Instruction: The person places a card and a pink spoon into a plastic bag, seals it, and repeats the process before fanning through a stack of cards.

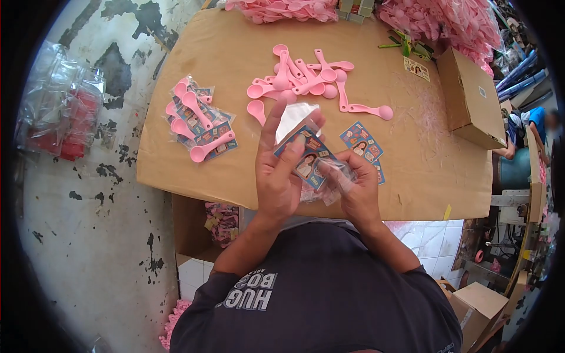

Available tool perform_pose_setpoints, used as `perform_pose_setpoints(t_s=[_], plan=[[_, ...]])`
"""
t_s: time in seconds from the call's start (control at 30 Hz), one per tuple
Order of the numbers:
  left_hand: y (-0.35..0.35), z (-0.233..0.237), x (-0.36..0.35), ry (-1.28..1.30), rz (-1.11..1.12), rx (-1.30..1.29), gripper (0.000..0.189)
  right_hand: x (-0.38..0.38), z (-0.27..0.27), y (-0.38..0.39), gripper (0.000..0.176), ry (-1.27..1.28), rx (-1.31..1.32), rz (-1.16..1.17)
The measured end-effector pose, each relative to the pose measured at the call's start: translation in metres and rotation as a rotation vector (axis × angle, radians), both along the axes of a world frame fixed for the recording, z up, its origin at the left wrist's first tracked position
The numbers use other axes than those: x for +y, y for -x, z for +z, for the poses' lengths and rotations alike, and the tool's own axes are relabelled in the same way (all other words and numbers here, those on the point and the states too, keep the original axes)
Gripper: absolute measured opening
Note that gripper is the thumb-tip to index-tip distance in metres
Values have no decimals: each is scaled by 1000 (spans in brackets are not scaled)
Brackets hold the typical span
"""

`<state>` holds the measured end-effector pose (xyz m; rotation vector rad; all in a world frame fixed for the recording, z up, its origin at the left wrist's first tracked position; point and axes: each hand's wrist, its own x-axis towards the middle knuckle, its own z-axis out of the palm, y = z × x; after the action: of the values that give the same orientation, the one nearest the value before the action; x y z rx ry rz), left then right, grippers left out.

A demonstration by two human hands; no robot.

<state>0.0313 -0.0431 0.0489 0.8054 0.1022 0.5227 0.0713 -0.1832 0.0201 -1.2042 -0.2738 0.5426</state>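
Observation:
A blue printed card (308,163) with a picture on it is pressed under the thumb of my left hand (278,185), whose index finger points up past it. My right hand (361,199) pinches a clear plastic bag (347,172) at the card's lower right end; the bag overlaps the card in this view. Behind my left fingers lies a whitish sheet of thin plastic (297,119). Just beyond my right hand rest several more blue cards (360,141). Loose pink measuring spoons (306,77) are heaped further back. To the left, spoons and cards in clear bags (200,120) form a pile.
Large bags of pink spoons (438,23) stand along the table's back edge. At the right is a cardboard box (471,97), near green-handled scissors (412,44). Plastic packaging (65,106) hangs by the left wall. Another person (532,126) is at the far right.

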Motion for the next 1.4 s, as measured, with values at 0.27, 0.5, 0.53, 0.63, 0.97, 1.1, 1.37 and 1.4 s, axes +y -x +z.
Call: perform_pose_setpoints(t_s=[0.27,0.5,0.53,0.63,0.97,1.1,1.37,1.4], plan=[[-8,-7,-3,123,-186,-125,57,-2,11,6,14,39,29,-10],[-6,-2,-8,127,-314,-133,54,-2,12,6,17,71,15,-6],[-6,-1,-8,128,-315,-137,54,3,9,6,18,31,-22,-56],[-2,-2,-7,124,-338,-104,51,9,-6,5,25,-20,-74,-113],[3,-23,26,341,-195,5,29,-1,16,-3,27,414,-1189,-183],[4,-38,60,512,-59,-41,23,-15,21,-47,20,616,-1327,-123],[11,-27,66,423,93,-65,24,-15,18,-134,42,1111,-1556,103],[11,-28,65,421,108,-63,24,-12,17,-137,40,1131,-1571,143]])
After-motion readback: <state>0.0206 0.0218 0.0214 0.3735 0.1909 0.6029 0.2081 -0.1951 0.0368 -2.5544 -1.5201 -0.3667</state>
